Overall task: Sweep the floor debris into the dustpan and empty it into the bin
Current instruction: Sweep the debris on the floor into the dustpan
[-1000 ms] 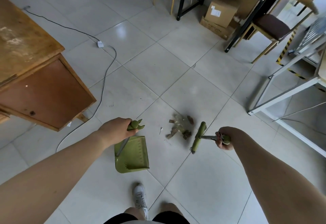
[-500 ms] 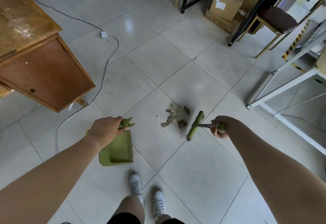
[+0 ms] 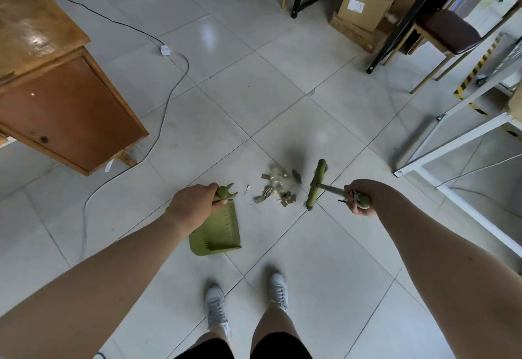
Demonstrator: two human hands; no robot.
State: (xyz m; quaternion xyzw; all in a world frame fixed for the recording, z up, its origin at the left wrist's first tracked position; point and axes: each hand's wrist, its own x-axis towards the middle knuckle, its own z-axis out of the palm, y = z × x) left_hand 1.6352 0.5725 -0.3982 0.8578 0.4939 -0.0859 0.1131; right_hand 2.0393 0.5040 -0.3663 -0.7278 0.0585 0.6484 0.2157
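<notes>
Both sets of fingers curl tight: left hand (image 3: 195, 206) on dustpan (image 3: 219, 234), right hand (image 3: 357, 202) on broom (image 3: 317, 183).

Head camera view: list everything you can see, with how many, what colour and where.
dustpan: one, green, below the left hand, left of the debris
broom: one, green head, right of the debris
debris pile: one, brown and clear scraps, between dustpan and broom
wooden desk: one, brown, far left
cable: one, dark to grey, on the floor beside the desk
cardboard boxes: two, brown, stacked, top right
chair: one, dark brown seat, top right
white frame: one, right edge
floor: pale grey tiles
shoes: two, white, bottom centre
left hand: grips the dustpan handle
right hand: grips the broom handle
</notes>
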